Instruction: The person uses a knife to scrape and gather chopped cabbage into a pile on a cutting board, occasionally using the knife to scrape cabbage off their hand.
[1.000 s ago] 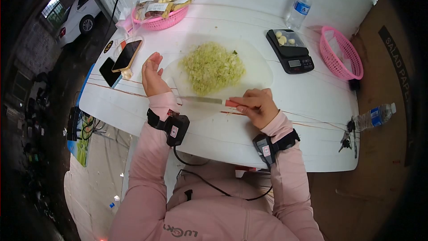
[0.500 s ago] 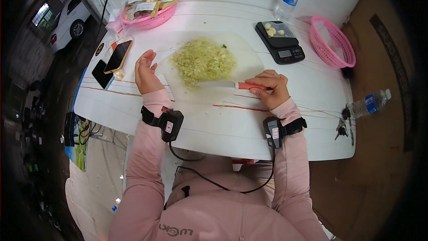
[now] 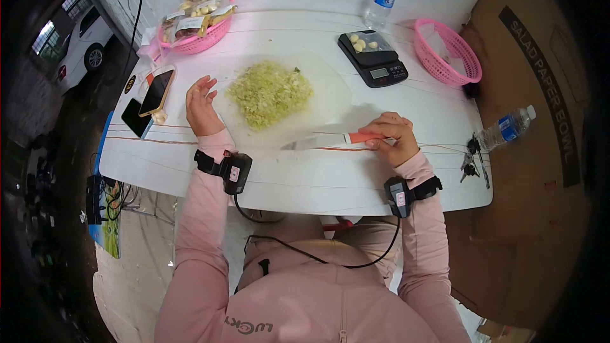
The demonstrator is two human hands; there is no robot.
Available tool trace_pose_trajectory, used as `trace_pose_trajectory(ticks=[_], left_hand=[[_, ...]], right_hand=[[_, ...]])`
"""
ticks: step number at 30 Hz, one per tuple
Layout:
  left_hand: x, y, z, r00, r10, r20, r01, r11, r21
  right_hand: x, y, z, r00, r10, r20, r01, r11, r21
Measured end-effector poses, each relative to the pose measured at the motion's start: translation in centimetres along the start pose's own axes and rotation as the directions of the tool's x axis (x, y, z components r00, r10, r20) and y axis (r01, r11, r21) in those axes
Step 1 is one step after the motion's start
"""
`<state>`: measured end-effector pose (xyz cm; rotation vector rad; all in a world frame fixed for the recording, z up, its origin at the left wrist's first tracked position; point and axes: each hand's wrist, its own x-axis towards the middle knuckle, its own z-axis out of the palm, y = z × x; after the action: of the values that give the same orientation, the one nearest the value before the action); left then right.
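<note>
On the white table [image 3: 318, 181], along the near edge of the cutting board [image 3: 332, 92], is the knife [image 3: 321, 141]. It has a pale, narrow blade that points to the left and an orange-red handle. The right hand [image 3: 395, 138] is closed around this handle, so the fingers cover most of it. The left hand [image 3: 201, 109] is open and holds nothing; it is just beside the left edge of the board. A heap of chopped pale green pieces [image 3: 270, 92] sits on the board, apart from the blade. Whether the blade touches the surface, I cannot tell.
</note>
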<state>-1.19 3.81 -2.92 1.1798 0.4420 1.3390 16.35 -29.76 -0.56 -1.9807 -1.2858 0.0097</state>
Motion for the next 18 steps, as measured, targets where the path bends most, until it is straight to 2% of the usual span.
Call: trace_pose_trajectory(ticks=[2, 3, 4, 7, 10, 15, 17, 18], left_hand=[[0.4, -0.1, -0.2, 1.0, -0.005, -0.013, 0.005, 1.0, 0.005], [0.5, -0.1, -0.3, 1.0, -0.007, -0.03, 0.008, 1.0, 0.011], [0.5, -0.2, -0.5, 1.0, -0.014, -0.027, 0.014, 1.0, 0.008], [0.9, 0.0, -0.7, 0.998, -0.036, -0.043, 0.036, 0.999, -0.018], [0.8, 0.1, -0.8, 0.996, -0.073, -0.045, 0.071, 0.996, -0.059], [0.4, 0.3, -0.6, 1.0, -0.011, 0.009, 0.011, 0.999, -0.049], [0.6, 0.1, -0.9, 1.0, -0.003, 0.02, 0.004, 0.998, -0.056], [0.7, 0.1, -0.9, 1.0, -0.013, 0.019, 0.014, 0.998, -0.054]], right_hand=[[-0.8, 1.0, -1.0, 0.993, -0.007, 0.122, -0.012, 0.987, 0.161], [-1.3, 1.1, -1.5, 0.991, -0.066, 0.12, 0.043, 0.982, 0.186], [-2.1, 1.5, -2.0, 0.991, -0.06, 0.12, 0.037, 0.983, 0.182], [-4.5, 3.0, -3.6, 0.975, 0.078, 0.206, -0.143, 0.936, 0.322], [-5.8, 4.2, -4.8, 0.97, 0.102, 0.222, -0.175, 0.923, 0.341], [-5.1, 4.8, -5.5, 0.956, 0.046, 0.29, -0.129, 0.953, 0.276], [-4.3, 4.8, -5.2, 0.943, -0.056, 0.329, -0.005, 0.983, 0.182], [-4.0, 4.9, -5.0, 0.941, -0.053, 0.334, -0.009, 0.984, 0.181]])
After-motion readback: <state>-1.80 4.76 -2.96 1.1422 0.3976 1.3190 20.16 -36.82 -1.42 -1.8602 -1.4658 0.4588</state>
